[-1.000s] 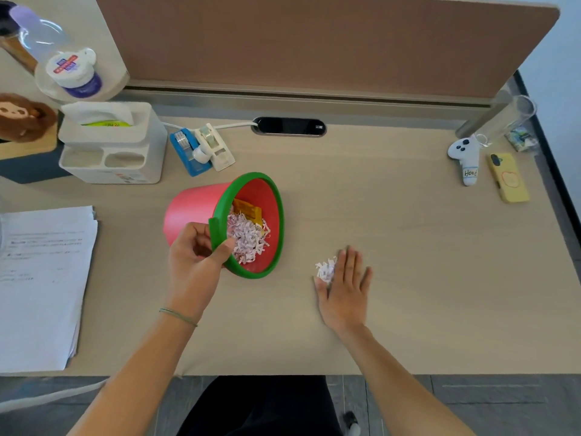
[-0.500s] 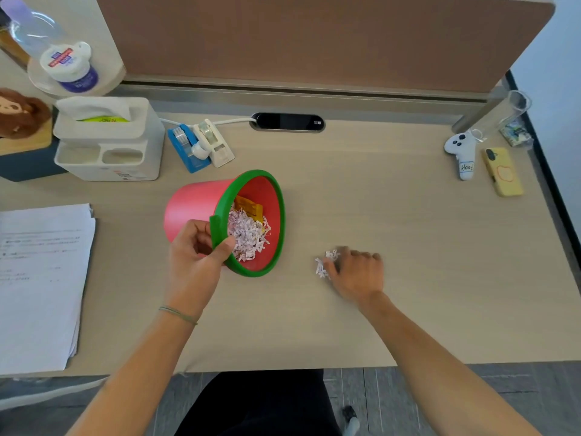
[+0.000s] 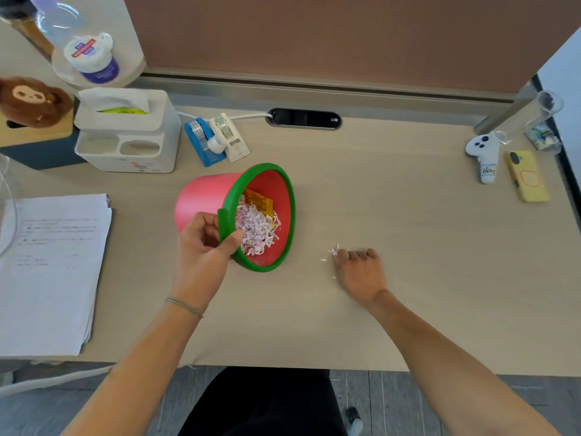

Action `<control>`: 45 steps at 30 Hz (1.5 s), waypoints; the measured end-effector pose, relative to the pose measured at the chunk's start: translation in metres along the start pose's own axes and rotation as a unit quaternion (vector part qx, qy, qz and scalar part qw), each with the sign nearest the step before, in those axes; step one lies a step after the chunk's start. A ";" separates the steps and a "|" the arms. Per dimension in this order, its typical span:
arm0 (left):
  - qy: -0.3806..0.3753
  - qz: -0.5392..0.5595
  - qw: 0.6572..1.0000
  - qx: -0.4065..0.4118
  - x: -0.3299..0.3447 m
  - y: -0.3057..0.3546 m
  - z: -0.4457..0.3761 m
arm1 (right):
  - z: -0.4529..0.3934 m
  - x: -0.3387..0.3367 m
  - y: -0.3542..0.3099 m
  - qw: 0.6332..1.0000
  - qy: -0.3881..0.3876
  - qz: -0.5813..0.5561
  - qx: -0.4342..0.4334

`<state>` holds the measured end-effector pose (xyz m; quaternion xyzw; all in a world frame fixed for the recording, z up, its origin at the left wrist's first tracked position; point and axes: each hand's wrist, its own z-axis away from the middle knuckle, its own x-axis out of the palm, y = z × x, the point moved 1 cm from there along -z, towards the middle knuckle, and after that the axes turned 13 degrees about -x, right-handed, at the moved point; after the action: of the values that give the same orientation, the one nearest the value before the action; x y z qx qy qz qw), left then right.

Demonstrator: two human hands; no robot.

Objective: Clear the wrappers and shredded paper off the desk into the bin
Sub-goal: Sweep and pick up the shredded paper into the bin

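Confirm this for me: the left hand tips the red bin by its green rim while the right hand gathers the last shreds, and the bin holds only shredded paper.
Not quite. The head view shows a yellow wrapper in the red bin behind the shredded paper. The rest holds: the left hand tips the bin by its green rim, and the right hand gathers the last shreds.

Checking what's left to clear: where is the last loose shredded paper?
In the head view, the shredded paper lies right of the tilted bin, at the right hand fingertips.
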<state>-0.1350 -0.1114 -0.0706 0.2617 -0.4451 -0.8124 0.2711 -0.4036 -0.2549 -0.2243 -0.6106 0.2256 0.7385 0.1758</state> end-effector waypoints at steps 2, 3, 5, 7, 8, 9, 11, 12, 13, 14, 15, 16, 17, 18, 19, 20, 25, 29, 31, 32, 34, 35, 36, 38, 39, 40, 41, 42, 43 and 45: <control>0.002 -0.002 1.000 -0.004 0.001 -0.004 0.000 | -0.007 -0.014 -0.002 0.999 -0.038 -0.015 0.026; 0.003 -0.006 1.000 -0.005 0.002 -0.005 0.000 | -0.012 -0.020 -0.001 0.996 -0.060 -0.043 0.049; 0.007 -0.009 1.000 -0.007 0.004 -0.007 0.002 | -0.018 -0.029 0.004 0.982 -0.077 -0.138 0.104; 0.010 -0.001 1.000 -0.009 0.005 -0.008 0.004 | -0.021 -0.039 0.009 0.954 -0.054 -0.254 0.146; 0.010 0.004 1.000 -0.009 0.005 -0.008 0.004 | -0.022 -0.049 0.010 0.941 -0.030 -0.299 0.155; 0.012 0.009 1.000 -0.010 0.006 -0.007 0.006 | -0.024 -0.059 0.009 0.934 0.001 -0.326 0.149; 0.015 0.013 1.000 -0.012 0.006 -0.005 0.007 | -0.031 -0.086 0.006 0.926 0.059 -0.353 0.121; 0.017 0.016 1.000 -0.015 0.007 -0.005 0.007 | -0.035 -0.103 0.002 0.921 0.084 -0.366 0.102; 0.018 0.019 1.000 -0.018 0.007 -0.004 0.007 | -0.041 -0.119 -0.002 0.916 0.106 -0.376 0.088; 0.018 0.021 0.999 -0.020 0.007 -0.004 0.007 | -0.047 -0.135 -0.007 0.911 0.124 -0.387 0.069; 0.018 0.023 0.999 -0.020 0.007 -0.004 0.007 | -0.055 -0.148 -0.013 0.906 0.131 -0.399 0.054; 0.019 0.025 0.999 -0.021 0.006 -0.003 0.006 | -0.063 -0.159 -0.019 0.902 0.134 -0.408 0.033; 0.019 0.028 0.999 -0.023 0.006 -0.001 0.007 | -0.072 -0.169 -0.026 0.902 0.133 -0.410 0.011; 0.020 0.031 0.999 -0.025 0.006 0.000 0.007 | -0.081 -0.176 -0.032 0.907 0.127 -0.401 -0.014; 0.021 0.034 0.999 -0.029 0.006 0.001 0.008 | -0.089 -0.183 -0.039 0.917 0.115 -0.379 -0.038; 0.023 0.036 0.999 -0.031 0.006 0.002 0.008 | -0.097 -0.188 -0.046 0.929 0.094 -0.354 -0.062; 0.023 0.044 0.998 -0.038 0.001 0.001 0.007 | -0.125 -0.197 -0.067 0.959 0.004 -0.258 -0.117; 0.024 0.057 0.997 -0.045 -0.002 0.000 0.004 | -0.132 -0.200 -0.074 0.959 0.023 -0.248 -0.135; 0.025 0.061 0.997 -0.048 -0.003 0.000 0.004 | -0.133 -0.205 -0.074 0.955 0.033 -0.266 -0.128; 0.026 0.062 0.996 -0.050 -0.003 0.000 0.003 | -0.132 -0.207 -0.073 0.957 0.037 -0.261 -0.120; 0.025 0.064 0.996 -0.053 -0.003 0.000 0.002 | -0.131 -0.209 -0.072 0.968 0.041 -0.228 -0.096; 0.023 0.063 0.996 -0.054 -0.003 0.000 0.001 | -0.131 -0.209 -0.071 0.972 0.042 -0.218 -0.079; 0.021 0.063 0.996 -0.053 -0.003 0.000 0.001 | -0.131 -0.208 -0.070 0.974 0.043 -0.210 -0.071; 0.019 0.059 0.997 -0.052 -0.002 0.000 0.000 | -0.132 -0.209 -0.069 0.974 0.023 -0.210 -0.084; 0.018 0.056 0.997 -0.050 -0.001 0.000 0.000 | -0.133 -0.209 -0.068 0.970 0.004 -0.222 -0.097; 0.017 0.054 0.997 -0.049 -0.001 -0.001 0.000 | -0.132 -0.209 -0.067 0.966 -0.013 -0.233 -0.115; 0.015 0.052 0.997 -0.048 0.000 -0.001 0.000 | -0.130 -0.210 -0.066 0.963 -0.028 -0.236 -0.131; 0.015 0.051 0.997 -0.048 0.000 -0.001 0.000 | -0.128 -0.210 -0.066 0.960 -0.036 -0.238 -0.146; 0.014 0.051 0.997 -0.048 0.000 -0.001 0.000 | -0.127 -0.211 -0.065 0.957 -0.032 -0.249 -0.144; 0.013 0.052 0.997 -0.049 -0.001 -0.001 0.000 | -0.125 -0.213 -0.060 0.960 -0.008 -0.252 -0.125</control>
<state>-0.1350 -0.1105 -0.0710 0.2355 -0.4139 -0.8145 0.3315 -0.2282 -0.2699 -0.0410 -0.6587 -0.0306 0.6976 0.2804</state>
